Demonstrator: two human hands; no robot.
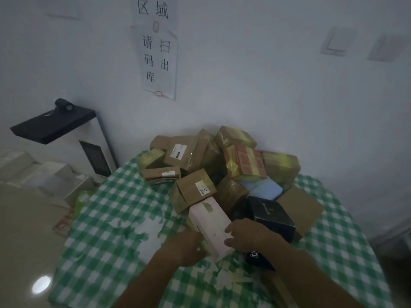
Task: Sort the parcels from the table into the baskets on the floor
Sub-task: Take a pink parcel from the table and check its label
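Lower centre: left hand (191, 247) and right hand (243, 235), fingers curled, clasping pink box (210, 227). Best lifted level, clear of black box (270, 215) beside.

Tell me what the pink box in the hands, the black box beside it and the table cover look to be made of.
Pink box: likely smooth matte paperboard, with crisp folded edges. Black box: probably coated card, with a faint sheen. Table cover: green-checked, either cloth or thin plastic; it wrinkles and drapes.
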